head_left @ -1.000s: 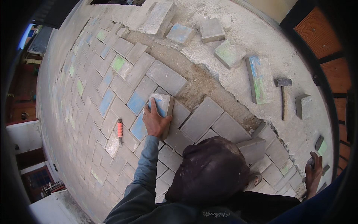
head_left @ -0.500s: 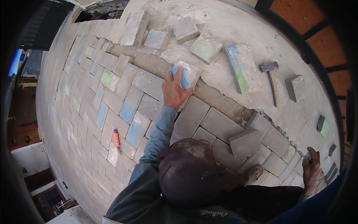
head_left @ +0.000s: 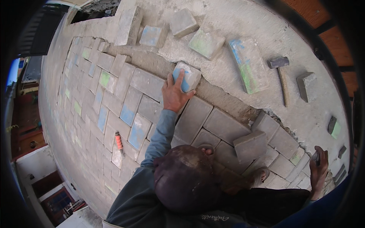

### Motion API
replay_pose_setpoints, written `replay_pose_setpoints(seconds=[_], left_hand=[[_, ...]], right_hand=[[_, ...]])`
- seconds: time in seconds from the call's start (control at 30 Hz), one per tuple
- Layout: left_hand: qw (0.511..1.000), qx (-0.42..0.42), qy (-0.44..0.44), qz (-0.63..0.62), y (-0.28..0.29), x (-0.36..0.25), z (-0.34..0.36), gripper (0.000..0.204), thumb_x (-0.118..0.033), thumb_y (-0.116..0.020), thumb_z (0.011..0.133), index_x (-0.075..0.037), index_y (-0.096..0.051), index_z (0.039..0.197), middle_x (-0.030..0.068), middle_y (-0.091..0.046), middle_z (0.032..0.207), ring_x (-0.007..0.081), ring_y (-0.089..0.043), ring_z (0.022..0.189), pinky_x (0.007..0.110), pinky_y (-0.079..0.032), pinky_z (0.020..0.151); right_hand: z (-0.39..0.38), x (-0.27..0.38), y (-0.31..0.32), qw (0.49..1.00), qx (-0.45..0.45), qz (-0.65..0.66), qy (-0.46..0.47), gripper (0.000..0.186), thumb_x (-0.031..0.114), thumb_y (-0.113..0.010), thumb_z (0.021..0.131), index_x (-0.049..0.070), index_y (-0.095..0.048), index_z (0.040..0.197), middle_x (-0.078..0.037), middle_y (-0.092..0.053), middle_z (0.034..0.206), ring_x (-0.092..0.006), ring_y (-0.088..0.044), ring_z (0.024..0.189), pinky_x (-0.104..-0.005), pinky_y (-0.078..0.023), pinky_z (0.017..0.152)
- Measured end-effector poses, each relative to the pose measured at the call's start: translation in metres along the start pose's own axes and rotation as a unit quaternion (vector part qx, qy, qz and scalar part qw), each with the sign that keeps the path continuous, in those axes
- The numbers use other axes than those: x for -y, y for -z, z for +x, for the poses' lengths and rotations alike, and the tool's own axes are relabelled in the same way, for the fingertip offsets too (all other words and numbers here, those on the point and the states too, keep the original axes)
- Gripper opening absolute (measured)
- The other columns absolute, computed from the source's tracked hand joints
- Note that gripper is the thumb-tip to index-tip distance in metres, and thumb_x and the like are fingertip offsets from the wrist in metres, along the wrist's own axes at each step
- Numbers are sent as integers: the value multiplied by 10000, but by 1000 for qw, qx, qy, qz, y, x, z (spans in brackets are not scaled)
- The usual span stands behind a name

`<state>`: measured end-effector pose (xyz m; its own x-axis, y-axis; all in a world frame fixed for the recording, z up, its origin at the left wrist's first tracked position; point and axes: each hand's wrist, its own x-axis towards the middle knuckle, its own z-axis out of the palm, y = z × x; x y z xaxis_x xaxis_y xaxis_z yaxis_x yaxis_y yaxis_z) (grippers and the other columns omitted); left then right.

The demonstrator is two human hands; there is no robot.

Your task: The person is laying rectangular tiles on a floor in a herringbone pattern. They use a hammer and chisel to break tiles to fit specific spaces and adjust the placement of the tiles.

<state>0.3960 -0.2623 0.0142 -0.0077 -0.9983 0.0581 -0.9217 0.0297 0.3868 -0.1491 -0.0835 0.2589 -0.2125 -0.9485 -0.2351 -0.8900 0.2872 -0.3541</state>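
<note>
Neither of my own hands shows; dark blue cloth fills the lower right edge. Below me crouches a co-worker in a dusty dark cap (head_left: 186, 178) and grey-green top. The co-worker's left hand (head_left: 175, 95) rests with spread fingers on a small concrete paver (head_left: 193, 77) marked with blue paint, at the border of the sand strip (head_left: 224, 97). Far to the right, another hand (head_left: 320, 174), apparently the co-worker's right one, curls round a small dark object I cannot make out. A loose grey paver (head_left: 251, 146) sits tilted on the laid ones by the co-worker's foot (head_left: 264, 174).
Laid pavers (head_left: 146, 83) spread across the left and middle, and an orange-handled tool (head_left: 119, 142) lies on them. Beyond the sand, a hammer (head_left: 279, 62), a long painted block (head_left: 249, 68) and several loose blocks lie on concrete. A dark opening (head_left: 93, 14) is at top left.
The view has shifted slightly. The co-worker's head has moved a little left and down, baring toes beside it. The left hand stays on the blue-marked paver.
</note>
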Motion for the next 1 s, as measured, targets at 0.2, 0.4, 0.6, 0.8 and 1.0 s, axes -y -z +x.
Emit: replay_pose_setpoints(seconds=[0.2, 0.4, 0.6, 0.8, 1.0], left_hand=[[1000, -17, -19, 6, -4, 5, 0, 1044, -447, -905, 670, -248, -421, 1573, 324, -424, 1478, 508, -493, 1260, 558, -403, 1066], [986, 77, -11, -147, 7, 32, 14, 1078, -517, -895, 685, -166, -401, 1578, 320, -419, 1478, 476, -464, 1324, 560, -374, 1112], [994, 105, -36, -20, 20, 27, 21, 1212, -510, -891, 694, -17, -253, 1599, 339, -424, 1460, 476, -486, 1314, 546, -422, 1091], [996, 66, -15, 65, 6, -4, 10, 1216, -407, -883, 662, -19, -221, 1606, 366, -435, 1417, 501, -524, 1219, 539, -448, 1042], [995, 76, -43, 57, 17, 4, 5, 1179, -373, -884, 685, -5, -234, 1597, 380, -457, 1400, 532, -505, 1260, 511, -450, 1079]], right_hand=[[14, 7, -2, 1000, 20, -12, -14, 484, 35, -581, 820, -18, -607, 1300, -133, -510, 1024, -248, -521, 907, -329, -438, 845], [16, 12, -2, 999, 20, 7, -23, 495, 17, -570, 838, -19, -590, 1330, -158, -552, 1107, -283, -556, 1061, -350, -437, 982], [8, -11, 5, 999, 17, -44, 0, 463, 90, -561, 900, -10, -576, 1352, -194, -577, 1244, -326, -566, 1136, -395, -435, 1011], [11, -5, 10, 998, 42, -8, -40, 521, 80, -592, 841, -7, -581, 1355, -182, -577, 1211, -319, -556, 1135, -377, -410, 1035], [5, 3, 11, 999, 3, -11, -40, 498, 74, -594, 836, 0, -592, 1329, -137, -545, 1082, -271, -540, 996, -345, -435, 929]])
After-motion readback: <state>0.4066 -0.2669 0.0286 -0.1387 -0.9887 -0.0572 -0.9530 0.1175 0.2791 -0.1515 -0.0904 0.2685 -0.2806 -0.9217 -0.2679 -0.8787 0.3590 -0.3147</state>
